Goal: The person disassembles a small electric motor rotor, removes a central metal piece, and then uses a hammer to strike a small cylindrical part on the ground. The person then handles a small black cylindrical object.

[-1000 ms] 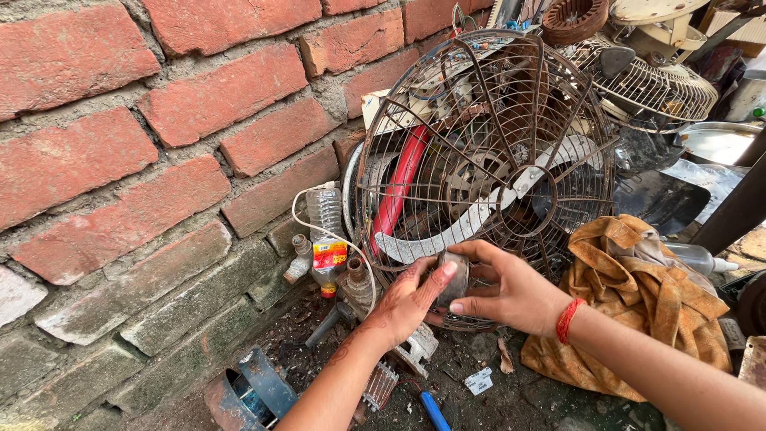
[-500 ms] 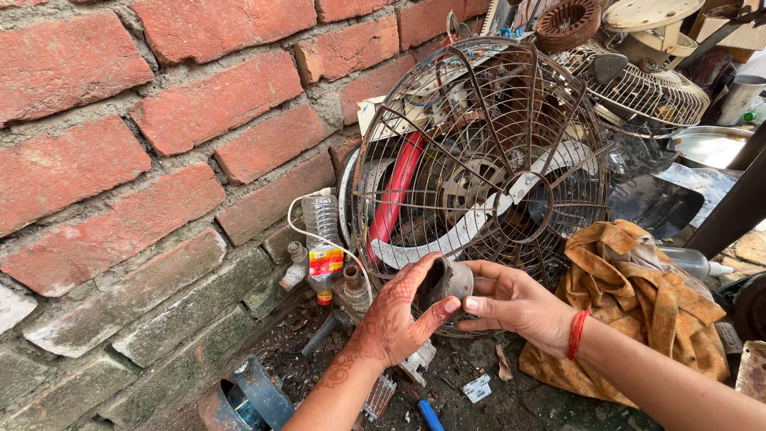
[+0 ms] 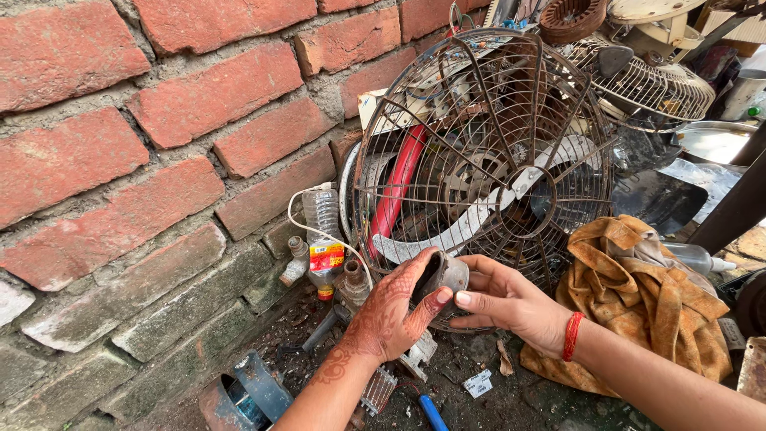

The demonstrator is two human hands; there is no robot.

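Here the left hand, patterned with henna, curls its fingers and thumb around a small grey metal cup, while the right hand grips the cup's other side with bent fingers. The dull, rounded cup sits between both hands, just in front of a rusty wire fan cage leaning on a rough brick wall, with a crumpled tan cloth beside it

- My left hand is covering most of the small grey metal part, so its shape is staying unclear.
- My right hand is hiding the part's far side.
- The wire fan guard is screening the red tube behind it.
- The bottom edge is cutting off the blue handle.
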